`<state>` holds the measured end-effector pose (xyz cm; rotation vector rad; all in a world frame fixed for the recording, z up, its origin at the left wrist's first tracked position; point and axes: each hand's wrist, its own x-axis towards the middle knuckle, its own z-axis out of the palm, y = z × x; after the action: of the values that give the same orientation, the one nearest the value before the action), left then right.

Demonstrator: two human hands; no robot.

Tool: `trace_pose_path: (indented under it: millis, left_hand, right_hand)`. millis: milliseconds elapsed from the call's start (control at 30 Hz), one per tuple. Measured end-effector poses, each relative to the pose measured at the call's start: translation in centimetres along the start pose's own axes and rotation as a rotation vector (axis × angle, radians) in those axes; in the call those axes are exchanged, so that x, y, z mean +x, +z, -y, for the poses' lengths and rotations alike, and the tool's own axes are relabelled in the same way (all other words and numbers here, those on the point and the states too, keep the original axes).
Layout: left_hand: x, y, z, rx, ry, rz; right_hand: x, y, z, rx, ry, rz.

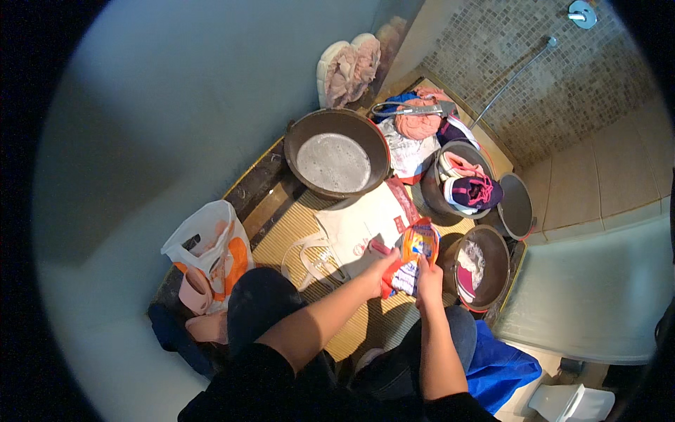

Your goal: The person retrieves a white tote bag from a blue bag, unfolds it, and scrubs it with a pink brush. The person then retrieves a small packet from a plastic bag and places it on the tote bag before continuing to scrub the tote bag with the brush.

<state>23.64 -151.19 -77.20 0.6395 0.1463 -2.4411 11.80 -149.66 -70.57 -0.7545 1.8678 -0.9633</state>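
Both hands grip a crinkled orange-red plastic packet [420, 241] with blue and white printing, held up over the floor between my knees. The fingers of my left hand [380, 273] are closed on its left edge. A small pinkish-red piece shows beside those fingers; I cannot tell what it is. My right hand [429, 283] pinches the packet's right side, thumb on top. Just beyond lies a cream cloth tote bag [362, 224], flat on the ribbed floor, its straps toward me. Whether the packet is torn open cannot be made out.
A dark basin [294, 158] of sudsy water stands ahead. On the right are a bucket [432, 193] holding shoes, a bucket [500, 260] with pale and maroon items, and another bucket [517, 204]. A white plastic bag [211, 214] sits left; a shower hose [510, 81] hangs behind.
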Motion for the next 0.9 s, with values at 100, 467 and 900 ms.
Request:
trace_pose_path:
  millis: [100, 467, 900]
  left_hand:
    - [1.3, -1.4, 0.3, 0.019, 0.010, -0.133]
    - [0.6, -1.4, 0.3, 0.209, 0.607, -0.436]
    - [1.5, 0.2, 0.7, 0.760, 0.441, -0.389]
  right_hand:
    - [1.0, -0.5, -0.6, -0.071, -0.127, 0.087]
    - [2.1, 0.6, -2.0, -0.271, -0.210, 0.113]
    - [-1.4, -0.3, 1.3, -0.392, -0.503, -0.059]
